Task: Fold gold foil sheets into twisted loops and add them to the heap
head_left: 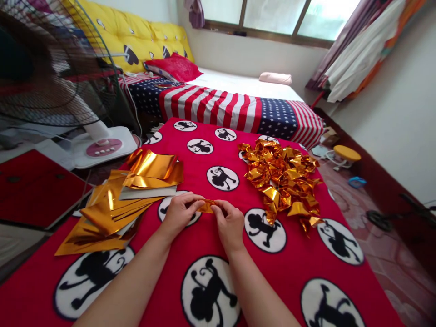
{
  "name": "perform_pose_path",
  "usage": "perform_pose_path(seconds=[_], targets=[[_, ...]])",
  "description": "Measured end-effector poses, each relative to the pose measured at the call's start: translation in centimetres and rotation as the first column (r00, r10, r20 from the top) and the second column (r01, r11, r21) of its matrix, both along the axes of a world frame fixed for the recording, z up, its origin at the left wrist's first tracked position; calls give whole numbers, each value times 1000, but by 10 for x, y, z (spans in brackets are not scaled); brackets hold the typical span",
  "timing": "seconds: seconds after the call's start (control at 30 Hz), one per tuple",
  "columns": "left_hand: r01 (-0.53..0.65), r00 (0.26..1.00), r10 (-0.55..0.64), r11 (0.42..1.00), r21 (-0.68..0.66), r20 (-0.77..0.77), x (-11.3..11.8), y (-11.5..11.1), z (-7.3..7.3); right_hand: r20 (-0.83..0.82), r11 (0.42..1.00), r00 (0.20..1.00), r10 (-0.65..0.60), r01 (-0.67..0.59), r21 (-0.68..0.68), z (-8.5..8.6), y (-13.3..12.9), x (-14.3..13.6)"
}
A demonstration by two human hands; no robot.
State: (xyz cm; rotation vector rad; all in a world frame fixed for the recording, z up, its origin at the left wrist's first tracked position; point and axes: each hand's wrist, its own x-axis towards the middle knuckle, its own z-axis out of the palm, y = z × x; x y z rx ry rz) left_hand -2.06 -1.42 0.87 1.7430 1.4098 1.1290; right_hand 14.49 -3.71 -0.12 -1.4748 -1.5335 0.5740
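A small folded piece of gold foil paper (207, 206) is stretched between my two hands, over the middle of the red cloth (190, 172) printed with monkeys. My left hand (182, 210) pinches its left end between thumb and fingers. On its right end, my right hand (229, 222) has a similar pinch. Left of my hands lies a loose stack of flat gold foil sheets (112, 204), some with pale undersides showing. A heap of folded, shiny gold foil pieces (279, 175) sits to the right, apart from my right hand.
An electric fan (102, 141) stands at the left beside a red panel (34, 188). Beyond the cloth is a bed with a stars-and-stripes cover (221, 106) and a red pillow (175, 67). A yellow-topped stool (346, 152) is on the floor at right.
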Motion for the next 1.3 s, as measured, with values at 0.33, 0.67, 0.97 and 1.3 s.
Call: perform_pose_path(seconds=[0.33, 0.67, 0.97, 1.3], targets=[[40, 999, -40, 999, 27, 19, 4, 5, 1, -145, 1000, 989, -9, 9, -2, -8, 1, 0], [119, 982, -113, 992, -36, 152, 4, 9, 1, -307, 999, 952, -10, 19, 29, -3, 2, 0], [119, 977, -119, 993, 10, 179, 9, 10, 1, -314, 999, 949, 29, -15, 45, -5, 3, 1], [137, 963, -128, 990, -20, 236, 16, 5, 7, -321, 990, 940, 114, -81, 114, 8, -1, -2]])
